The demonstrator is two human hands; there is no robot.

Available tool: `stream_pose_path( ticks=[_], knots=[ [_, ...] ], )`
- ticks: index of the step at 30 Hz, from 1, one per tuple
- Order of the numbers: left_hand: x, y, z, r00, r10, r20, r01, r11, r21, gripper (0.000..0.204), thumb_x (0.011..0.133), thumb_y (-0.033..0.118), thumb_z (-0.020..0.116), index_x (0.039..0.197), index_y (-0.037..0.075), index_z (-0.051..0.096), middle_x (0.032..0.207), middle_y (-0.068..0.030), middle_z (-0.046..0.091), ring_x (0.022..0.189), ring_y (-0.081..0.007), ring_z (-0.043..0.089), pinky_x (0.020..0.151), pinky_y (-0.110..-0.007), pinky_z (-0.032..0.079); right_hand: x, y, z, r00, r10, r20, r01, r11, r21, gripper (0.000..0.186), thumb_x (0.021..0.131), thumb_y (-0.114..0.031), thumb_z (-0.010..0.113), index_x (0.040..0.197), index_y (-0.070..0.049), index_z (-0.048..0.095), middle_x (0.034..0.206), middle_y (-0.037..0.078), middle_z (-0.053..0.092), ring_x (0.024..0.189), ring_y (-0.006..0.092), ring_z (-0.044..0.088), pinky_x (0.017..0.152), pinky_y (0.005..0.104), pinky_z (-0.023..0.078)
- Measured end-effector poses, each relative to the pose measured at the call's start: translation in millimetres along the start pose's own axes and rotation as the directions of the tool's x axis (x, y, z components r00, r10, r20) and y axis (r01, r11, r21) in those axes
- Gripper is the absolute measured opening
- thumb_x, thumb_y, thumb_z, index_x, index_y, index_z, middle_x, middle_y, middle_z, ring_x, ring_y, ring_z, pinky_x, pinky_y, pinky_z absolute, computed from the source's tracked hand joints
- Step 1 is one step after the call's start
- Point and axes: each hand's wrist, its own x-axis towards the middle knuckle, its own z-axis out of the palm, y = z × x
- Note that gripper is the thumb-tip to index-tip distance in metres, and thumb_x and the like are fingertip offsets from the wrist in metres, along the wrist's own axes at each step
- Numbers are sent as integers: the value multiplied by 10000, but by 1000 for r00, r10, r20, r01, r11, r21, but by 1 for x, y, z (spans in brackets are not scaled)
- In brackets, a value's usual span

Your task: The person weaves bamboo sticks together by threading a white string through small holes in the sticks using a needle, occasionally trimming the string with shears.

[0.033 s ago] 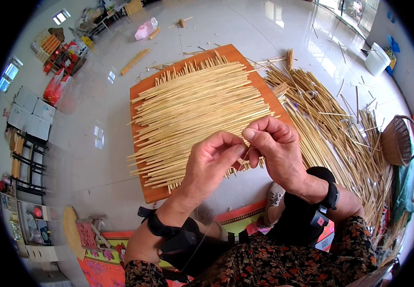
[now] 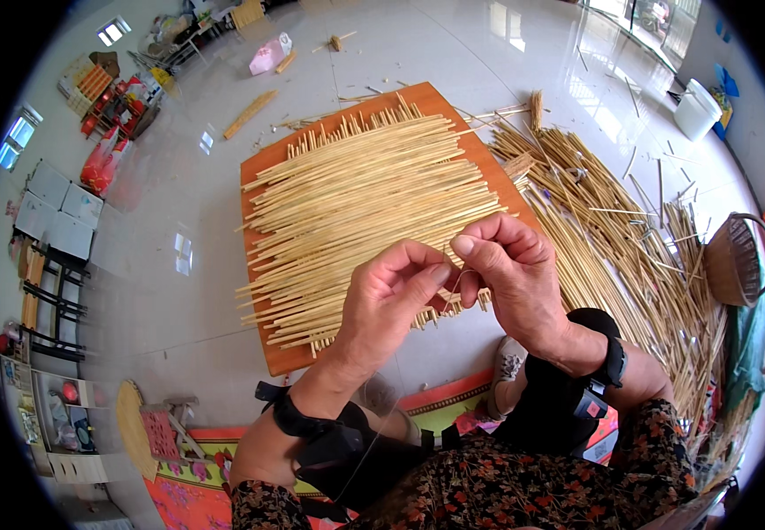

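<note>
My left hand point(image 2: 387, 296) and my right hand point(image 2: 510, 274) are raised close together with fingertips pinched, holding a fine thread point(image 2: 367, 455) that loops between them and hangs down toward my lap. Whether a small needle is between the fingertips is too small to tell. Beneath and beyond my hands, many long pale straw-coloured stalks point(image 2: 356, 208) lie side by side across a square orange-brown wooden board point(image 2: 479, 150), over a layer of stalks pointing crosswise.
A large pile of loose stalks point(image 2: 612, 230) lies on the floor to the right, beside a wicker basket point(image 2: 731, 265) and white bucket point(image 2: 696, 110). A red patterned mat point(image 2: 188, 499) is under me. A small stool point(image 2: 166, 428), stacked items and shelves point(image 2: 73, 424) stand left.
My right hand's fingers have shifted very slightly upward. Little else differs.
</note>
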Motion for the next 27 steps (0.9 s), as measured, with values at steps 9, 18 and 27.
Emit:
stream_pose_path(
  ticks=[9,18,27],
  knots=[
    [2,-4,-2,999,22,-48,-25,997,-68,137,987,106,617,1063,-8,629,951,-68,687,879,-127,674,765,-277,583,-4,-3,2,995,-94,24,97,975,-200,82,938,-69,657,898,2,645,768,4,672,641,46,632,581,196,503],
    [4,-4,-1,998,17,-53,-21,998,-66,111,977,65,618,1046,-19,641,941,-73,689,867,-134,678,786,-283,587,-5,-3,1,997,-73,21,76,974,-212,100,929,-90,666,887,0,657,759,-3,670,642,42,623,573,187,487],
    [4,0,0,998,40,-40,-40,999,-7,108,971,41,618,1051,-26,646,934,-82,696,862,-137,683,797,-279,589,-7,-8,0,997,-66,35,72,972,-225,113,934,-97,653,885,6,654,755,1,674,660,47,630,585,198,502]
  ],
)
